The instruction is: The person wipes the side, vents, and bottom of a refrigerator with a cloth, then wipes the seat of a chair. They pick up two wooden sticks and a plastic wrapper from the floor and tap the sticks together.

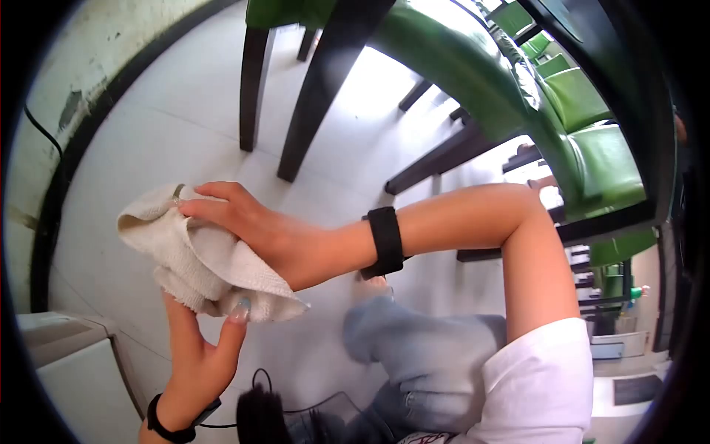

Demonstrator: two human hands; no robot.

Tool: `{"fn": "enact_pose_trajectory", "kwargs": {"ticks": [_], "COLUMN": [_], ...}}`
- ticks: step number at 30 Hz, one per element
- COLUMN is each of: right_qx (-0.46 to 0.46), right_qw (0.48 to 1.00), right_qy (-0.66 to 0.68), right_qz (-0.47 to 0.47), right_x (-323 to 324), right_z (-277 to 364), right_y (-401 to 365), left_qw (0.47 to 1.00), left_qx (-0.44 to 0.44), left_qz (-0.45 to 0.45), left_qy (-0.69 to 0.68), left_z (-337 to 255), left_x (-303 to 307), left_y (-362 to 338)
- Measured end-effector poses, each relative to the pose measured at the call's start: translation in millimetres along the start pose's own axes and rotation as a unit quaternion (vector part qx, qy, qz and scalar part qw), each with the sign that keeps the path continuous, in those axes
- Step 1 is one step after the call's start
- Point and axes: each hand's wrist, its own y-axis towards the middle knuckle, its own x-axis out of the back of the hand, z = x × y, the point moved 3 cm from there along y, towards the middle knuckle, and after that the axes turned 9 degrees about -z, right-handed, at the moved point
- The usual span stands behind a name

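Observation:
A cream-white terry cloth (200, 259), bunched and folded over itself, is held up between my two hands above the floor at the left. My right hand (255, 226) reaches in from the right and is closed on the cloth's upper part, with two fingers showing on top. From below, my left hand (203, 359) pinches the lower edge, thumb on the near side. Its other fingers are mostly hidden behind the fabric. Black bands (386, 240) circle both wrists.
Green padded chairs (458, 81) with dark legs stand ahead and to the right. A stained wall (89, 74) with dark skirting runs along the left. At lower left is a pale cabinet (81, 377). A thin black cable (325, 403) lies near my jeans (436, 355).

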Motion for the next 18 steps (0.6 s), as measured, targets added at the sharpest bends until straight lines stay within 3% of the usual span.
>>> {"fn": "enact_pose_trajectory", "kwargs": {"ticks": [5, 6, 7, 8, 9, 10, 12, 16, 18], "right_qx": [0.122, 0.133, 0.143, 0.093, 0.015, -0.067, -0.116, -0.006, -0.008], "right_qw": [0.981, 0.976, 0.971, 0.975, 0.933, 0.830, 0.706, 0.823, 0.832], "right_qy": [0.004, 0.019, 0.035, 0.087, 0.327, 0.544, 0.696, 0.549, 0.537], "right_qz": [-0.149, -0.168, -0.187, -0.184, -0.146, -0.098, -0.058, -0.144, -0.135], "right_x": [30, 33, 35, 32, 25, 13, -1, -3, -24], "right_z": [-14, -20, -27, -37, -55, -69, -82, -45, -46], "right_y": [39, 47, 56, 60, 71, 84, 95, 85, 87], "left_qw": [0.954, 0.909, 0.849, 0.816, 0.849, 0.864, 0.859, 0.841, 0.827], "left_qx": [-0.123, -0.222, -0.290, -0.321, -0.278, -0.284, -0.336, -0.434, -0.487], "left_qz": [-0.012, -0.064, -0.046, -0.047, -0.011, -0.013, 0.000, 0.006, 0.009], "left_qy": [0.275, 0.348, 0.440, 0.478, 0.448, 0.416, 0.386, 0.323, 0.282], "left_z": [-74, -93, -121, -145, -165, -186, -207, -220, -220], "left_x": [14, 12, 14, 15, 17, 14, 2, -15, -22], "left_y": [54, 64, 75, 82, 84, 84, 88, 97, 101]}}
